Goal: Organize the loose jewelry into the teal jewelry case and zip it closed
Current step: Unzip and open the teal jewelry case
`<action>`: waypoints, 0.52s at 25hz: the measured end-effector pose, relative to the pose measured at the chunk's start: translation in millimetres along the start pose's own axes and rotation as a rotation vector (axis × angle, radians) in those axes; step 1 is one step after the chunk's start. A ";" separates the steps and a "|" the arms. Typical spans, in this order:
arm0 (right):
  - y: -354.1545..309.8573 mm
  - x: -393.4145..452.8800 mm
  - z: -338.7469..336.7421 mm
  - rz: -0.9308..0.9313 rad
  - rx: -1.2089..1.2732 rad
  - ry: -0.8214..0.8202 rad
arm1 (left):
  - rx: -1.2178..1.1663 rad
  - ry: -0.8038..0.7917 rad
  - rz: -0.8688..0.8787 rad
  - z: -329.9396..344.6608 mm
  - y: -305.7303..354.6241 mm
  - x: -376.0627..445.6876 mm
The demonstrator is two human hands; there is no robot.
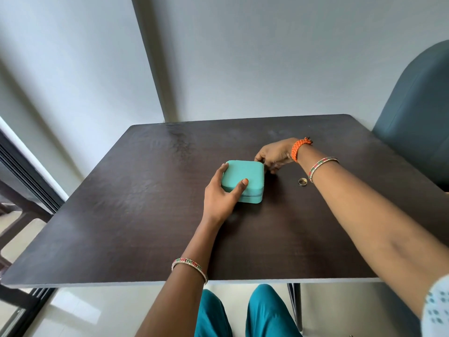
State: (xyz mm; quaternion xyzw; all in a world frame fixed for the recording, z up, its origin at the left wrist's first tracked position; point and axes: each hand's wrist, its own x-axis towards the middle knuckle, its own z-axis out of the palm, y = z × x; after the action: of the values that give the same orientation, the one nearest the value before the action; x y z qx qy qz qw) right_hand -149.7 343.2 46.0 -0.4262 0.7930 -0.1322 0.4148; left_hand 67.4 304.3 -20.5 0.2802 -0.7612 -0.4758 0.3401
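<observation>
left hand (220,194) on shut teal case (243,179)

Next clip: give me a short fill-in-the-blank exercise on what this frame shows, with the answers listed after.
1. The lid of the teal jewelry case is ____.
2. The left hand grips the case, while the ____ hand works at its far right corner.
3. A loose ring lies on the dark ____, right of the case.

Answers: closed; right; table
</observation>
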 end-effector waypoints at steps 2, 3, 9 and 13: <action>-0.4 2.5 0.6 0.008 0.030 0.004 | -0.007 -0.001 -0.008 0.5 -0.4 0.4; 1.8 2.7 0.0 0.006 0.070 -0.004 | -0.008 -0.011 -0.007 0.5 -1.7 0.8; 7.3 -2.9 -2.4 0.002 0.178 -0.082 | 0.005 -0.046 -0.030 1.8 -7.1 1.1; 2.0 -1.3 -4.4 0.042 0.182 -0.143 | -0.005 -0.065 -0.027 0.6 -6.1 0.4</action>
State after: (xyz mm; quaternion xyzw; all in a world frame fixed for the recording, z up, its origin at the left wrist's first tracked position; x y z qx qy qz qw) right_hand -153.8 344.8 48.4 -0.3782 0.7548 -0.1642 0.5102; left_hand 67.3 302.0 -26.2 0.2739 -0.7669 -0.4911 0.3094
